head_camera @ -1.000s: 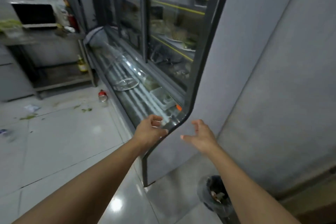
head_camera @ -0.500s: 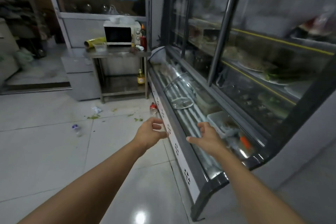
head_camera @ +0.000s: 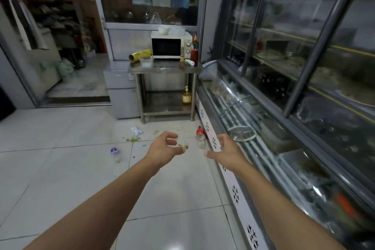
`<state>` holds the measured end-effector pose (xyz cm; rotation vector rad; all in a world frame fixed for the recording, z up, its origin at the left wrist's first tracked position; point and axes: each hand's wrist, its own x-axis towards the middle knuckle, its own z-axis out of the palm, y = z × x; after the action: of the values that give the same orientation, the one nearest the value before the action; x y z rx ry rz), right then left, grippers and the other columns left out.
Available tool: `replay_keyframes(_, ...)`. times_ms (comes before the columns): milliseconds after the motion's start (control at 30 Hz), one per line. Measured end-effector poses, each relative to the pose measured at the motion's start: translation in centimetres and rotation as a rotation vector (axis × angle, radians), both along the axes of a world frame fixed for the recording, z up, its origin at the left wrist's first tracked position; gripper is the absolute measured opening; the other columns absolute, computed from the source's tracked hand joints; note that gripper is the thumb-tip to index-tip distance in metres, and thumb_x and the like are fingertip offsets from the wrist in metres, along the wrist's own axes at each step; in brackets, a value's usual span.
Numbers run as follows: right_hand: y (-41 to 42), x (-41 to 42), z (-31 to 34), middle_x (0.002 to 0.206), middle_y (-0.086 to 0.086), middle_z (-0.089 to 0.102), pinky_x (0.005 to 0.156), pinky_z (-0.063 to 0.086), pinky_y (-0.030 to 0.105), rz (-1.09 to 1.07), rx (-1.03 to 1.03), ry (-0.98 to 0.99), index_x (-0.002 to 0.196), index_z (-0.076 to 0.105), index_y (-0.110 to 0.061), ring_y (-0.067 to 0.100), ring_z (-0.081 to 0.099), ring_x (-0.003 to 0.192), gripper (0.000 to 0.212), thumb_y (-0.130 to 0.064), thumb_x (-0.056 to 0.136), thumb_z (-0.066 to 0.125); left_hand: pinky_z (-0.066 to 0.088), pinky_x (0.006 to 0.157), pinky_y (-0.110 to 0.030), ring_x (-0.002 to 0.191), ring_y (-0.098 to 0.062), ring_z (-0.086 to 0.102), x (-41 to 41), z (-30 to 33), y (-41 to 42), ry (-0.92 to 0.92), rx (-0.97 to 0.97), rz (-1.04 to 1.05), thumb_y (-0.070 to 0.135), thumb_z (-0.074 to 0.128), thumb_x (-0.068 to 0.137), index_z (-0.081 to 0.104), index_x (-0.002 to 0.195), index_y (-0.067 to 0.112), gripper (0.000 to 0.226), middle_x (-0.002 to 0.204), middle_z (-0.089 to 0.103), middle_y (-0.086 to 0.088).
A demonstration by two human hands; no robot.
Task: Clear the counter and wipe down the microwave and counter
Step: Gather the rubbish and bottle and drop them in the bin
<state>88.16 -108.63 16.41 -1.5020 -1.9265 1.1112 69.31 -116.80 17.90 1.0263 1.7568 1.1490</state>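
A white microwave (head_camera: 170, 45) stands on a steel counter (head_camera: 162, 69) far ahead, with a white bowl (head_camera: 163, 30) on top. On the counter lie a yellow foil roll (head_camera: 140, 55), a clear plastic tub (head_camera: 145, 61), a red sauce bottle (head_camera: 194, 53) and a small white bottle (head_camera: 189, 62) on its side. My left hand (head_camera: 164, 149) and my right hand (head_camera: 227, 151) hang in front of me over the floor, fingers loosely curled, holding nothing, well short of the counter.
A glass-fronted display fridge (head_camera: 284, 87) runs along the right. On the tiled floor lie a red-capped plastic bottle (head_camera: 200, 137), a blue-labelled bottle (head_camera: 115, 153), a wrapper (head_camera: 137, 130) and green scraps (head_camera: 133, 139). A yellow bottle (head_camera: 186, 95) sits on the counter's lower shelf.
The view has swung left from the fridge's end toward the counter and microwave. Both hands stay raised in front of me, empty, now over the open floor.
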Motion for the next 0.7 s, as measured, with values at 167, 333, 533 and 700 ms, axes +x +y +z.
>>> replay_keyframes(167,7.1,-5.7,-1.1,0.136,0.000,0.042,0.095,0.042,0.033,0.057,-0.006,-0.017,0.132,0.038,-0.024,0.018,0.046,0.121,0.072,-0.038,0.072,0.076,0.045,0.073,-0.025,0.097,-0.015,0.058,-5.3,-0.9,5.6,0.011,0.012,0.051,0.018,0.075,0.077,0.053,0.114,0.023,0.043,0.112,0.058,-0.002)
replay_keyframes(333,16.7,-11.4,-1.5,0.131,0.001,0.045,0.084,0.049,0.031,0.117,-0.008,-0.008,0.130,0.038,-0.024,0.017,0.051,0.110,0.071,-0.040,0.072,0.076,0.043,0.061,-0.019,0.094,-0.016,0.060,-10.1,-1.3,13.6,0.020,0.001,0.124,0.020,0.075,0.078,0.053,0.111,0.024,0.040,0.111,0.058,-0.001)
replay_keyframes(533,28.6,-16.4,-0.8,0.136,0.001,0.043,0.077,0.042,0.026,0.175,0.013,-0.010,0.131,0.038,-0.026,0.018,0.048,0.114,0.072,-0.044,0.072,0.075,0.046,0.074,-0.026,0.099,-0.020,0.060,-14.3,-0.4,23.5,0.029,0.001,0.189,0.018,0.074,0.078,0.054,0.116,0.020,0.042,0.111,0.059,-0.003)
replay_keyframes(700,35.9,-20.0,-1.7,0.135,0.001,0.043,0.075,0.041,0.026,0.192,0.000,-0.016,0.131,0.038,-0.026,0.017,0.047,0.115,0.074,-0.048,0.070,0.075,0.046,0.074,-0.027,0.098,-0.021,0.060,-17.5,-0.5,30.2,0.040,-0.014,0.225,0.018,0.073,0.079,0.054,0.118,0.018,0.044,0.112,0.059,-0.003)
